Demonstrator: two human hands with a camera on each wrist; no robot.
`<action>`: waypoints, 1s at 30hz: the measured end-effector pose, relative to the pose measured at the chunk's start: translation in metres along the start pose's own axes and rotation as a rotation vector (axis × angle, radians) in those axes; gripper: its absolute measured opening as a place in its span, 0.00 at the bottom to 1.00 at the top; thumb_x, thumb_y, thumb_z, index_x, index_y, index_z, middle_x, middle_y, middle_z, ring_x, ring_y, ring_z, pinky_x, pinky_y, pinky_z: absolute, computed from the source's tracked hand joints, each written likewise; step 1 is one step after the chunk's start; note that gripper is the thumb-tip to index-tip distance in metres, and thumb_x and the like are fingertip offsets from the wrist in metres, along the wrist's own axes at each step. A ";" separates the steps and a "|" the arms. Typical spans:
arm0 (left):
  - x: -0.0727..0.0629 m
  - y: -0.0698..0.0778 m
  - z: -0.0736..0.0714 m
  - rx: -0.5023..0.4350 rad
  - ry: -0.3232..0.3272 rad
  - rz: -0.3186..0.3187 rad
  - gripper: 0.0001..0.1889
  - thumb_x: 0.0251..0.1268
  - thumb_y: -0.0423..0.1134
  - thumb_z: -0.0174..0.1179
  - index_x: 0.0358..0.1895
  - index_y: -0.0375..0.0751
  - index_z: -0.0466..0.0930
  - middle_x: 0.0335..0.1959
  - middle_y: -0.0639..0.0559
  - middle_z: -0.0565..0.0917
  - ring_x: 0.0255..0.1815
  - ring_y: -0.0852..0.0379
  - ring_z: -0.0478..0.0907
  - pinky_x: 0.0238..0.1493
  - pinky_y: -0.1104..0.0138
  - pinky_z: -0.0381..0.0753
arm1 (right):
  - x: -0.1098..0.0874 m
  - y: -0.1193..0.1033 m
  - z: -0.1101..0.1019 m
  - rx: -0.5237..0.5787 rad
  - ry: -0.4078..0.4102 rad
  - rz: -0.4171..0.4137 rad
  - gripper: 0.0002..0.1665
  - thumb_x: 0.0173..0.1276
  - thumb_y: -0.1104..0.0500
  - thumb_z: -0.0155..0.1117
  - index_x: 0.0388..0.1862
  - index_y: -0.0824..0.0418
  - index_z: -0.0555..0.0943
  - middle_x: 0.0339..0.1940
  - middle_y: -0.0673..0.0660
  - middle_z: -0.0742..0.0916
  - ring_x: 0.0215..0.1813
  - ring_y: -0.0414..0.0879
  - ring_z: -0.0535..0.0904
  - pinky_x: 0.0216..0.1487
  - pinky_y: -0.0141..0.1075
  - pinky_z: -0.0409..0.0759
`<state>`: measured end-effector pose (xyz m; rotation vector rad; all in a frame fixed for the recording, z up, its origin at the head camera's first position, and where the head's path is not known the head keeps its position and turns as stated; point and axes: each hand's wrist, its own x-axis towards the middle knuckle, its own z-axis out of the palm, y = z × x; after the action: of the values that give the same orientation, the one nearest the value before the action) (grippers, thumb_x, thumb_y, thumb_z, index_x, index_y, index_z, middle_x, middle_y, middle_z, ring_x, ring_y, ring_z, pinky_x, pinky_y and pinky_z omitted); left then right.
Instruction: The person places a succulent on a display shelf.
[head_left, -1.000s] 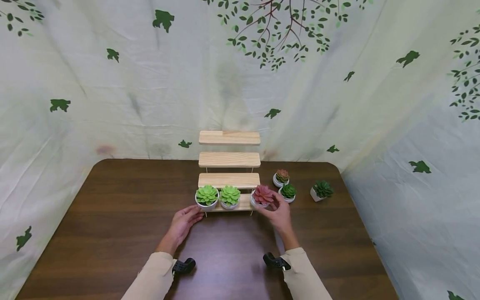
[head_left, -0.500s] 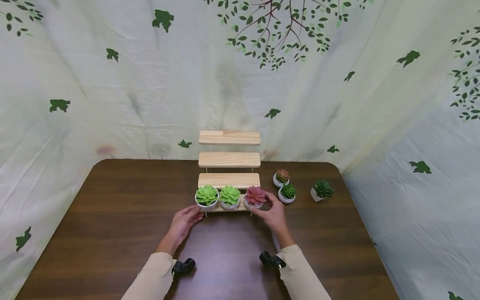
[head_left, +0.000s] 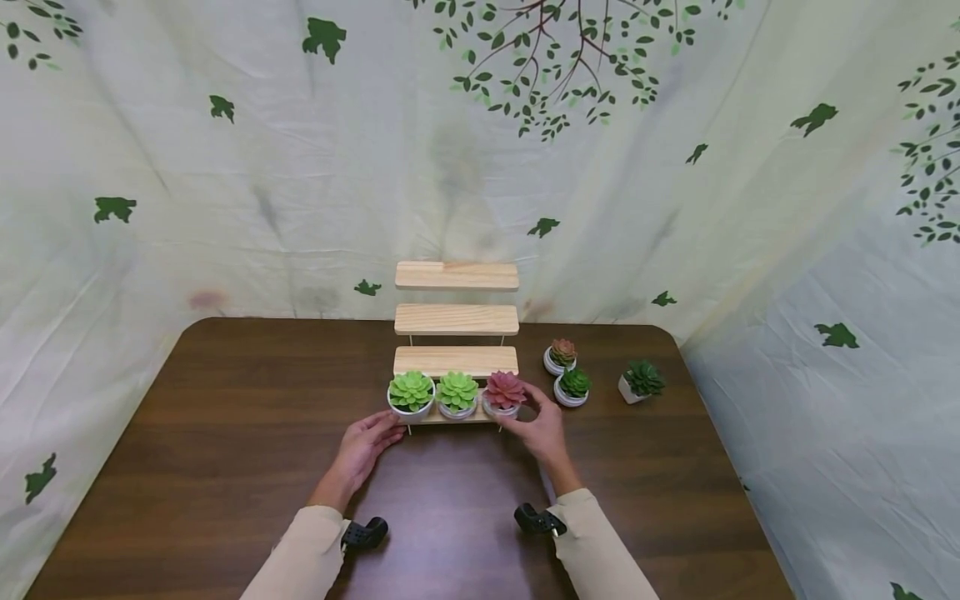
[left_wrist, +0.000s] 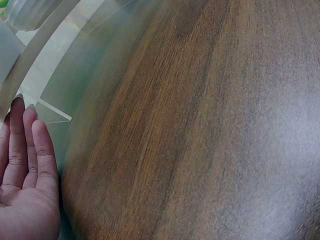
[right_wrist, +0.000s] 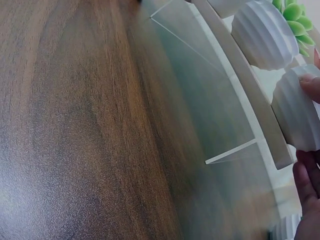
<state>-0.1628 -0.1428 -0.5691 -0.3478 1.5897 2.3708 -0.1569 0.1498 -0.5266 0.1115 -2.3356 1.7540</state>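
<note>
On the lowest board of a tiered wooden plant stand (head_left: 456, 360), two light green potted succulents (head_left: 411, 391) stand side by side at the left and middle. A pinkish-red potted succulent (head_left: 505, 392) is at the board's right end. My right hand (head_left: 543, 432) holds its pot between thumb and fingers; in the right wrist view the ribbed white pot (right_wrist: 296, 112) appears to rest on the board. My left hand (head_left: 360, 454) is by the board's left end, with fingers (left_wrist: 45, 150) nearly straight. Its fingertips reach the stand's edge; whether they touch the leftmost pot is hidden.
Right of the stand are a reddish-brown potted succulent (head_left: 562, 354) and a dark green one (head_left: 573, 385). Farther right stands another dark green succulent (head_left: 642, 381) in an angular white pot. A leaf-print curtain (head_left: 300, 167) hangs behind the brown table (head_left: 225, 433).
My right hand has shifted left with the red succulent, bringing it nearer the middle green one on the lowest board. My left hand has stayed in place by the stand.
</note>
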 end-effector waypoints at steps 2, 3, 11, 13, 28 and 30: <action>0.000 0.001 0.000 0.007 0.004 -0.006 0.10 0.72 0.29 0.51 0.50 0.28 0.75 0.33 0.54 0.84 0.37 0.60 0.82 0.46 0.70 0.82 | -0.002 -0.011 -0.001 0.005 -0.008 0.002 0.33 0.47 0.71 0.76 0.55 0.76 0.76 0.49 0.71 0.83 0.53 0.64 0.78 0.59 0.58 0.72; -0.001 0.001 0.000 0.010 0.005 -0.006 0.11 0.72 0.29 0.51 0.51 0.27 0.74 0.34 0.54 0.84 0.37 0.60 0.82 0.46 0.70 0.82 | -0.003 -0.017 -0.001 0.001 -0.011 0.002 0.33 0.47 0.72 0.76 0.54 0.77 0.76 0.49 0.72 0.83 0.53 0.64 0.78 0.59 0.59 0.72; -0.001 0.001 0.001 0.014 0.002 0.002 0.12 0.72 0.29 0.51 0.53 0.25 0.73 0.34 0.55 0.84 0.37 0.60 0.82 0.46 0.70 0.82 | -0.004 -0.022 -0.001 -0.007 -0.020 0.004 0.34 0.48 0.73 0.75 0.55 0.77 0.74 0.51 0.73 0.82 0.55 0.65 0.77 0.61 0.57 0.71; 0.000 0.000 0.001 0.006 0.002 0.007 0.11 0.72 0.29 0.51 0.51 0.26 0.74 0.34 0.54 0.84 0.37 0.60 0.82 0.46 0.70 0.82 | -0.004 -0.022 -0.001 0.001 -0.024 0.001 0.34 0.48 0.72 0.75 0.56 0.77 0.74 0.52 0.73 0.81 0.55 0.65 0.76 0.62 0.58 0.70; 0.000 -0.002 -0.003 0.018 0.008 0.003 0.14 0.71 0.30 0.52 0.54 0.24 0.73 0.35 0.54 0.84 0.38 0.59 0.82 0.47 0.69 0.82 | -0.019 -0.007 -0.016 0.113 0.043 0.022 0.37 0.50 0.72 0.75 0.59 0.76 0.72 0.55 0.73 0.80 0.58 0.69 0.74 0.62 0.62 0.68; 0.000 -0.002 -0.002 0.012 0.012 0.003 0.12 0.71 0.29 0.52 0.52 0.26 0.74 0.35 0.54 0.84 0.38 0.59 0.82 0.47 0.69 0.82 | -0.023 -0.002 -0.022 0.133 0.072 0.019 0.36 0.50 0.73 0.74 0.59 0.77 0.71 0.54 0.74 0.80 0.58 0.70 0.73 0.61 0.63 0.69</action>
<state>-0.1619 -0.1439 -0.5715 -0.3582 1.6106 2.3649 -0.1318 0.1686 -0.5238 0.0466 -2.1767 1.8900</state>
